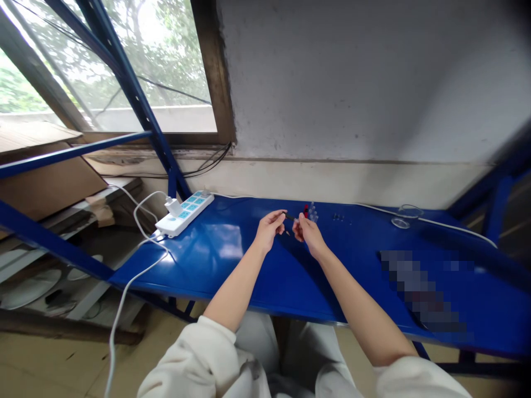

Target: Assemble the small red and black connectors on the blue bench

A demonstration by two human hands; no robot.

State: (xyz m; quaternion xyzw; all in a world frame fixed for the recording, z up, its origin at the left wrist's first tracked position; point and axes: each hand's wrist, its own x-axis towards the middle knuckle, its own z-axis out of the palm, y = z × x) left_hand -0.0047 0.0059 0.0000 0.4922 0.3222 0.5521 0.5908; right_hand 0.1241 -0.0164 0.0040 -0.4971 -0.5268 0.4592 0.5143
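Observation:
My left hand (269,228) and my right hand (309,232) are close together above the blue table. Between them runs a thin dark rod (290,216), too small to name by kind. The fingers of my left hand are closed on its left end, and those of my right hand on its right end. Just beyond my right hand stand a small red item (306,209) and several small clear pieces (313,212). A few tiny clear bits (338,217) lie farther right.
A white power strip (186,213) with a plugged-in adapter lies at the left of the blue table (199,262), its cable hanging over the edge. Clear round items (400,223) and a white cable (456,228) are at the back right. A blurred-out object (423,290) lies at right.

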